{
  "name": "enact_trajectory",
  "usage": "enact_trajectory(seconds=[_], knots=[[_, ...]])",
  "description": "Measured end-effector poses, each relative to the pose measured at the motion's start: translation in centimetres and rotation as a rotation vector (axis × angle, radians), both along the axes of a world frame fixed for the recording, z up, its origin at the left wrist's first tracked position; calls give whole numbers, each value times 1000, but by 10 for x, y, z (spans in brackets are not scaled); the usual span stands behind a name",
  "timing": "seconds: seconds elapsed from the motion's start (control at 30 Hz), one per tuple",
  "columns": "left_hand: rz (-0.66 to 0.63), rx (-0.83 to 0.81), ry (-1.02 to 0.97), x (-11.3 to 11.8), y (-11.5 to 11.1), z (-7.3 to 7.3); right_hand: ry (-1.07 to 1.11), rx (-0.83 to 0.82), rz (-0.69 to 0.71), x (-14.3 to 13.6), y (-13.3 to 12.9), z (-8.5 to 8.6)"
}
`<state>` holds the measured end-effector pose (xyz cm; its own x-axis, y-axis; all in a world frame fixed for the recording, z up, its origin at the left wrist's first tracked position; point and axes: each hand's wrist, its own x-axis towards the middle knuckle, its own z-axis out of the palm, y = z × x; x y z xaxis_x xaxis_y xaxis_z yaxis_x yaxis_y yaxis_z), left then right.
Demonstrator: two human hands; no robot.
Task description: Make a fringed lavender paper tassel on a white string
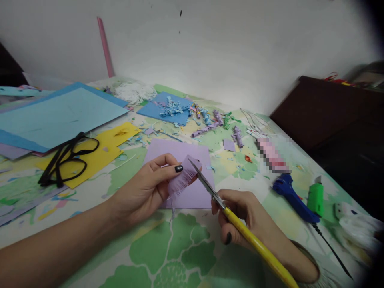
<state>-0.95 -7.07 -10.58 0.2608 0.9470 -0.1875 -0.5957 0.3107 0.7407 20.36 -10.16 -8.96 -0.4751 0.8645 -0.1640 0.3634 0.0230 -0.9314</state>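
Black-nailed left hand [150, 184]: centre of the frame; thumb and fingers pinched narrowly, gripping a lilac strip [183, 176].
Right hand [246, 208]: right of lower centre; fingers curled closely around the yellow handle of the scissors [237, 222], the thumb beneath it.
Strip: between the hands, held by the left alone; tilted, its lower edge cut into a fine fringe, with a few loose shreds hanging at lower left.
Blades: pointing to the upper left, the tip overlapping the strip near its upper right end.
Lilac sheet [198, 200]: on the table, behind and below the strip as seen, partly covered by the left hand.
Surroundings: glasses [59, 156] on yellow paper [103, 157] at left; a blue glue gun [295, 198] beside a green cutter [315, 199] at right.
Hidden: some left fingers, behind the strip; part of the right hand, behind the handle.
Cut off: the handle's end, at the bottom edge; the left forearm, at lower left.
Unclear: how far the blades part; a pink item [271, 154], pixelated, at right.
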Motion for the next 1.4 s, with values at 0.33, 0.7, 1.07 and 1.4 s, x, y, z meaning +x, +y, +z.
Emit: enact_trajectory(seconds=[0.33, 0.7, 1.07, 1.4], knots=[[2, 28, 28, 1, -2, 0, -32, 23, 0, 0, -1, -1], [-1, 39, 32, 0, -2, -1, -13, 19, -15, 0, -1, -3], [11, 11, 36, 0, 0, -1, 33, -43, -38, -1, -1, -3], [8, 14, 23, -1, 0, -1, -19, -25, -60, -1, 0, -4]])
